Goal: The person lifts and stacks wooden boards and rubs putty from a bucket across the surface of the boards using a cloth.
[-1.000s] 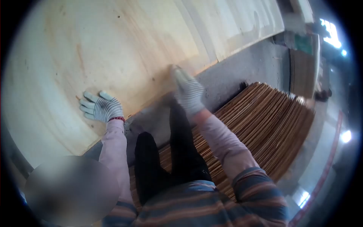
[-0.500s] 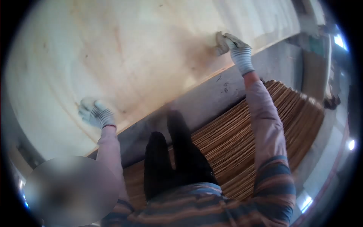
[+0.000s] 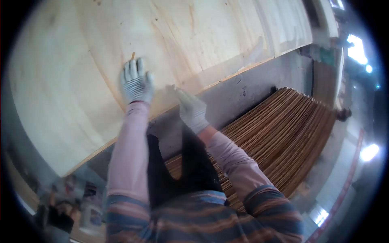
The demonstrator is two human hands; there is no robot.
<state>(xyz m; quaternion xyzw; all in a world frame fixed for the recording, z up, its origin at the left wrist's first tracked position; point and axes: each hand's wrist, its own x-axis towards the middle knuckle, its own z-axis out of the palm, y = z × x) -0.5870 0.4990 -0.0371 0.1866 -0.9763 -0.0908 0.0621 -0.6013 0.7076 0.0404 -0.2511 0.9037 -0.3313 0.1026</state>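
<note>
A large pale wood sheet point(image 3: 162, 48) with brown grain streaks spreads across the upper view. My left hand point(image 3: 137, 81), in a white glove with grey stripes, lies on it with the fingers apart. Just beyond its fingertips is a small orange-brown strip point(image 3: 133, 56). My right hand point(image 3: 191, 108), gloved too, is at the sheet's front edge; its fingers point up and left and are blurred, and whether they hold anything is hidden.
A stack of thin brown sheets point(image 3: 279, 137) stands at the right, beside my legs. Grey floor point(image 3: 243, 87) shows between it and the pale sheet. At the lower left, another person point(image 3: 63, 214) is partly in view.
My left hand has moved up and right over the sheet. My right hand went out right along the edge, then came back left and nearer to my body. The view has shifted.
</note>
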